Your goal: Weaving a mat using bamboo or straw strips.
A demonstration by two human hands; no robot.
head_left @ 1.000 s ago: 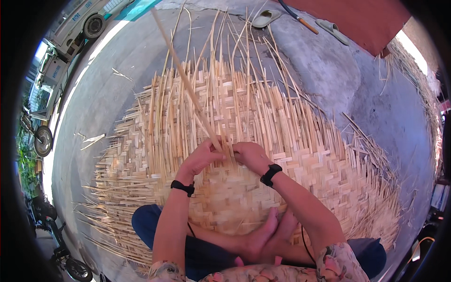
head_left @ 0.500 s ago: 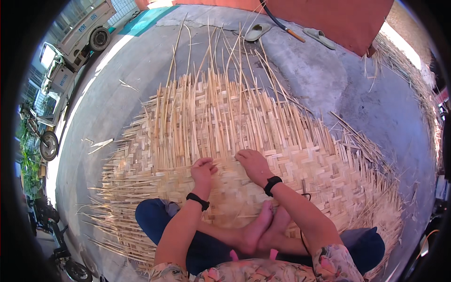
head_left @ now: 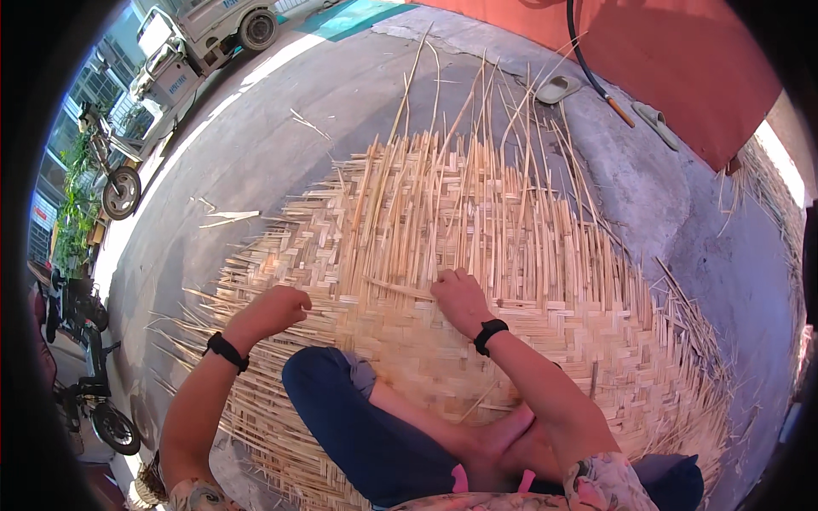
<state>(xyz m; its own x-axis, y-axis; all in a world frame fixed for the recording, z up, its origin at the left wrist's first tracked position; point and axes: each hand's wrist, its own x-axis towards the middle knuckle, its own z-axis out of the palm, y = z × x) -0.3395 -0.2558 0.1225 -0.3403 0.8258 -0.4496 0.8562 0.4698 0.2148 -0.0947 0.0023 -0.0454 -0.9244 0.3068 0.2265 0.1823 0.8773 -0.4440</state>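
Observation:
A large woven mat [head_left: 400, 336] of pale flat reed strips lies under and around my crossed legs. My right hand [head_left: 463, 300] is over its middle, with fingers bent around the end of a light reed strip [head_left: 399, 289], which points off to the left across the weave. My left hand [head_left: 271, 313] hovers above the mat's left side, close to the loose strip ends. Its fingers are curled together; what they hold, if anything, is hidden. Long unwoven strips [head_left: 375, 204] stretch from the woven part toward the far edge.
Stray strips [head_left: 230, 218] lie on the concrete floor to the left. Beyond the mat are two slippers [head_left: 558, 89], a black hose [head_left: 588, 68] and a red wall [head_left: 682, 77]. A three-wheeled cargo vehicle [head_left: 170, 81] and a scooter [head_left: 98, 383] stand at left.
My left hand has moved left, away from the right hand, toward the mat's left edge. The right hand stays near the middle, where a slanted strip now shows. The view has shifted left.

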